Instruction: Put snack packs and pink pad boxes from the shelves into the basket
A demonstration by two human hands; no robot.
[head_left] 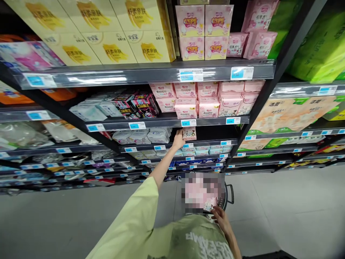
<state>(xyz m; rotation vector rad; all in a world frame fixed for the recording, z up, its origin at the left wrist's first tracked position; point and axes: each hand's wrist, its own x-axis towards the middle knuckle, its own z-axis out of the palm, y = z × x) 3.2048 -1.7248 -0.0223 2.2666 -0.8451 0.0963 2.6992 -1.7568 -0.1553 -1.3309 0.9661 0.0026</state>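
Note:
My left hand (178, 140) reaches forward to a lower shelf, its fingers closed at the left end of a small pink pack of sanitary pads (189, 134). The pack rests upright on the shelf board near the front edge. Close to my body, my right hand (220, 217) is over the near rim of a dark basket (222, 201), fingers bent and apart. Its fingertips are beside a pink and white pack (210, 204) in the basket; whether they touch it I cannot tell. Most of the basket's contents are blurred out by a mosaic.
White packs (159, 136) stand left of my left hand, and light blue packs (202, 149) fill the shelf below. A price-tagged shelf edge (172, 124) runs just above the hand. Pink packs (185, 108) and yellow boxes (107, 32) occupy higher shelves. Grey floor tiles (258, 201) surround the basket.

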